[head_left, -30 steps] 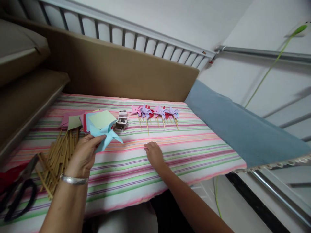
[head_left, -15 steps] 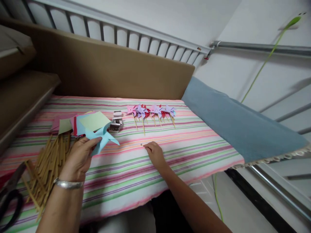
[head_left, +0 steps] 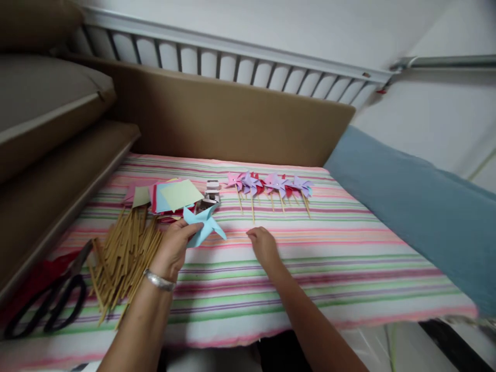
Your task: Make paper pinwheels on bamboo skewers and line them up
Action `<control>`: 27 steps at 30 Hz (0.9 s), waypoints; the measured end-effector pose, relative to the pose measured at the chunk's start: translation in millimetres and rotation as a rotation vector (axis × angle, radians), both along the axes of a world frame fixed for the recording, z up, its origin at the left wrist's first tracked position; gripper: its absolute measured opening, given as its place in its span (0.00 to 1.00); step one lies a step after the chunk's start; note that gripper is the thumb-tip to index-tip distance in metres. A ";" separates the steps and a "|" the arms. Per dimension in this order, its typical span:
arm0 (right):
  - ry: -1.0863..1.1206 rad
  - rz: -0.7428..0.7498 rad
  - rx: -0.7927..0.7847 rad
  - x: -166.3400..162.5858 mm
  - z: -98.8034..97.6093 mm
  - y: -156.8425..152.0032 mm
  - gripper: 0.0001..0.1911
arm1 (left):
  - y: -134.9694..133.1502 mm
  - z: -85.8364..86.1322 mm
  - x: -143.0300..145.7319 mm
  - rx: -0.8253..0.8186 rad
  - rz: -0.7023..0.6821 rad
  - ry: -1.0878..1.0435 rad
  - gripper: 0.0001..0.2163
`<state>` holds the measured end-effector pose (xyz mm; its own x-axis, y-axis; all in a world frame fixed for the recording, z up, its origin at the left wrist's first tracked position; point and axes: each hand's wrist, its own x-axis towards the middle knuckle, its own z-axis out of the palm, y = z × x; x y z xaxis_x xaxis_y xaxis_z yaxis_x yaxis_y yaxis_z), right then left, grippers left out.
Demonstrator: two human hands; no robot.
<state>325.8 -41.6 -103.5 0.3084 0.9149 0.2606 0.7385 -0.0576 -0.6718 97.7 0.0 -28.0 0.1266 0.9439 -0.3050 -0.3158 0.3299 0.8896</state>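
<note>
My left hand, with a silver bangle at the wrist, pinches a light blue folded paper pinwheel between thumb and fingers, above the striped cloth. To its right, my right hand is closed in a pinch just over the cloth. Whatever its fingertips hold, if anything, is too small to make out. Beyond the hands lie several finished pinwheels on sticks, in pink, purple and red. Small open boxes stand behind the blue pinwheel.
Loose thin wooden sticks lie in a pile left of my left hand. Black-handled scissors rest at the far left. Coloured paper squares are stacked behind the sticks. A brown board closes off the back.
The view has swung left, so everything sits further right in the picture. My right hand has closed over the spot where a tiny shiny piece lay; that piece no longer shows.
</note>
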 end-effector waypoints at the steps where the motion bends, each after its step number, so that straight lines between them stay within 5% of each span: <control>1: 0.040 -0.007 0.010 -2.2 8.6 0.3 0.08 | 0.6 -0.9 0.6 -0.002 0.009 -0.007 0.10; 6: 0.451 0.131 0.082 -34.1 58.1 -0.8 0.07 | 4.6 -12.0 5.7 0.026 0.058 -0.027 0.11; 9: 0.502 0.273 0.128 -50.9 72.4 2.6 0.04 | 5.5 -19.0 12.8 0.040 0.082 -0.029 0.11; 27: 0.461 0.345 0.055 -51.3 61.0 15.6 0.05 | -6.9 -25.5 45.7 0.139 0.012 -0.018 0.08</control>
